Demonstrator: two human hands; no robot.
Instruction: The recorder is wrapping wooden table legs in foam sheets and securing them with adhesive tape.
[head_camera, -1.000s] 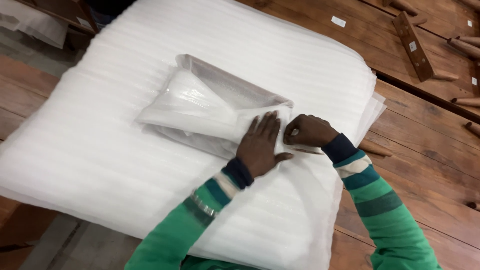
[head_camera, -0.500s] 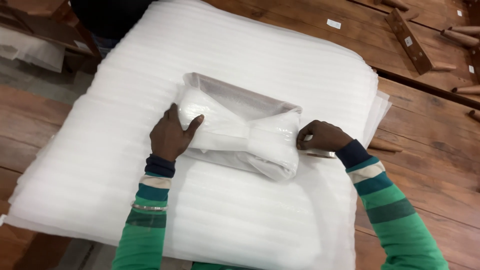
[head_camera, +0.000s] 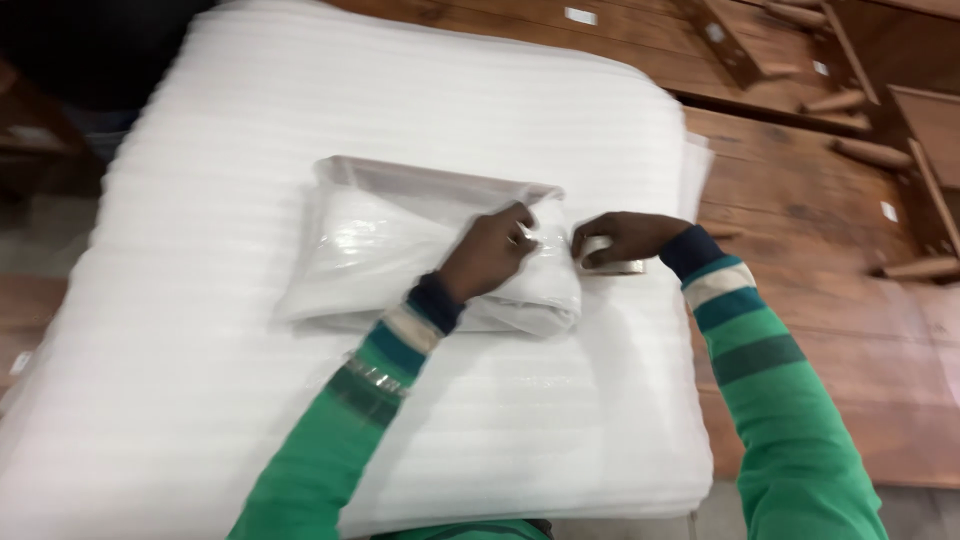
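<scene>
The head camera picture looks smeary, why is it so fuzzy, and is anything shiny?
In the head view, motion blur smears the whole picture, worst at the wooden pieces top right. The left hand and right hand have soft edges too. Glare glints off the clear plastic on the wrapped bundle, and the white foam sheets look washed out.

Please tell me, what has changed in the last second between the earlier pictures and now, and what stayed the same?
The left hand went out to the left end of the foam-wrapped bundle, then came back across it to the right end, close to the right hand. The right hand stayed at the bundle's right end, gripping a tape roll. The bundle kept its place on the stack of white foam sheets, on the wooden table.
</scene>
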